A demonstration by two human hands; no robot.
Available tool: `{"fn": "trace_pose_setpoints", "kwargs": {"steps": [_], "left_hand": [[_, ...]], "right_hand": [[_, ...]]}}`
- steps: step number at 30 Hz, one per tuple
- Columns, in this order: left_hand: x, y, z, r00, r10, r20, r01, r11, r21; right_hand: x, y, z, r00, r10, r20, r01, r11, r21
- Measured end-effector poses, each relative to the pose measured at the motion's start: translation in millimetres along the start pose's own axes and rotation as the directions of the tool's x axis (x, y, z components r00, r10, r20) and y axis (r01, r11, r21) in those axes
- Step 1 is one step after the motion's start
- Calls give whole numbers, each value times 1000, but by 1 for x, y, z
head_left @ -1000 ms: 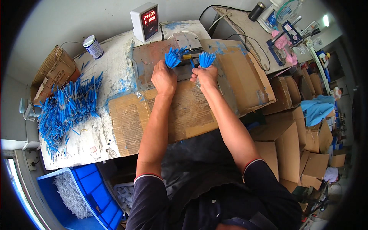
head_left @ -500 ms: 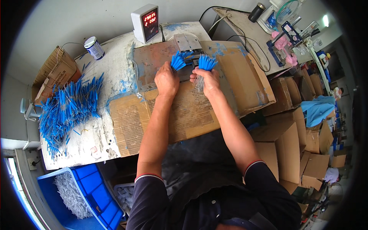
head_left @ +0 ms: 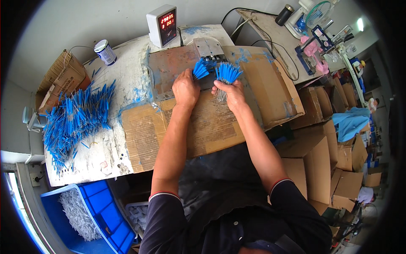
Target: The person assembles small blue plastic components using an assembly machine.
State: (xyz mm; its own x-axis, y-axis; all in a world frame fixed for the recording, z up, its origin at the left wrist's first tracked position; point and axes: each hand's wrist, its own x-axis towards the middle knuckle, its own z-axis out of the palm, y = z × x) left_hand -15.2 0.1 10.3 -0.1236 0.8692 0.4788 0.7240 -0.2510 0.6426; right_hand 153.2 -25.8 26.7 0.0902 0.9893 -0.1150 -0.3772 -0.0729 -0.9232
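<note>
My left hand (head_left: 186, 87) is closed round a small bunch of blue-tipped thin rods (head_left: 201, 70), their blue ends fanned out past my fingers. To its right, my right hand (head_left: 231, 92) pinches a fuller bunch of blue-tipped rods (head_left: 229, 73) with the blue ends upward and thin silvery shafts hanging below the thumb. Both bunches are just in front of a small metal fixture (head_left: 209, 47) on a worn metal plate (head_left: 165, 70). Whether either bunch touches the fixture I cannot tell. A large heap of similar blue-tipped rods (head_left: 78, 118) lies at the left.
A white box with a red digital display (head_left: 163, 25) stands behind the plate. Cardboard (head_left: 182, 131) covers the table's front edge. At the left are a tin (head_left: 105, 53), a torn carton (head_left: 63, 80) and a blue crate (head_left: 105, 211); open cartons (head_left: 313, 165) crowd the right.
Both bunches have come slightly back from the fixture, showing more of its front. The right bunch's blue ends are spread wider. The display's red digits have changed.
</note>
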Motion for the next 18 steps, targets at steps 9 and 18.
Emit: {"fn": "trace_pose_setpoints", "kwargs": {"steps": [9, 18], "left_hand": [[0, -3, 5, 999, -32, -22, 32, 999, 12], [-3, 11, 4, 989, -99, 111, 134, 916, -378]], "right_hand": [[1, -3, 5, 992, 68, -107, -85, 983, -165], [-11, 2, 19, 993, 62, 100, -50, 992, -117]]}}
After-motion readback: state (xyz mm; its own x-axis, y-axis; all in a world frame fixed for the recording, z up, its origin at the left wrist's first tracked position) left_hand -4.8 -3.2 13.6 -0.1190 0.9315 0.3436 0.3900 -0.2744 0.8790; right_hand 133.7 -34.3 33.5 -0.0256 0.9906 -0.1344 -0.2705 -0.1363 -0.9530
